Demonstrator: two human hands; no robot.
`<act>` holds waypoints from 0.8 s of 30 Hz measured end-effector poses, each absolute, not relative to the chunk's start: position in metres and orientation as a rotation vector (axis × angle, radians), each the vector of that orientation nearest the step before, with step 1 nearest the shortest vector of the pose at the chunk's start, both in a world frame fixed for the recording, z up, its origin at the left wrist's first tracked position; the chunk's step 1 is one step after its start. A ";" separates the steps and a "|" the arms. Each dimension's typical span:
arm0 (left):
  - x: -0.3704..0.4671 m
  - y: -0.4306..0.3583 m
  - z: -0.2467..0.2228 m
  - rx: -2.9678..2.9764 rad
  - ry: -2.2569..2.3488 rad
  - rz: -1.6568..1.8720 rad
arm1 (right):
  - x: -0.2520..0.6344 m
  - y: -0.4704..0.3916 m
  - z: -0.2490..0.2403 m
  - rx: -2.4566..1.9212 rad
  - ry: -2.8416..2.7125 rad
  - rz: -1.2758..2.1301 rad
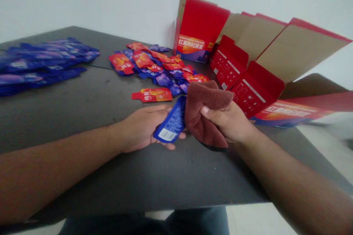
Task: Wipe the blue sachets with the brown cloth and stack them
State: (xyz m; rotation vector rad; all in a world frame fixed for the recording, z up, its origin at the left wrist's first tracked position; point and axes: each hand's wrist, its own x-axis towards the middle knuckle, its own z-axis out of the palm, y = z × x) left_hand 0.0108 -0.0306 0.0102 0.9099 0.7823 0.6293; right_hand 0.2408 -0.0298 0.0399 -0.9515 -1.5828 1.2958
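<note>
Palm up, my left hand (147,126) holds a blue sachet (172,123) with white print and a barcode facing me. My right hand (231,121) grips a folded brown cloth (205,110), thumb on top. The cloth lies over the far end of the sachet and hides it; a dark edge shows under the cloth. Just beyond my left hand, a single red and orange sachet (154,94) lies flat on the dark table (132,183). Behind it spreads a loose pile of red and blue sachets (165,67).
Long blue packets (41,60) are stacked at the far left. An upright red carton (197,33) stands against the wall. More open cartons (292,112) with raised flaps line the right side, close to my right forearm. The table's front edge runs near my legs.
</note>
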 end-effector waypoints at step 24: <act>0.000 -0.018 0.011 2.062 1.165 0.812 | 0.238 -0.030 0.041 -0.991 -1.548 1.365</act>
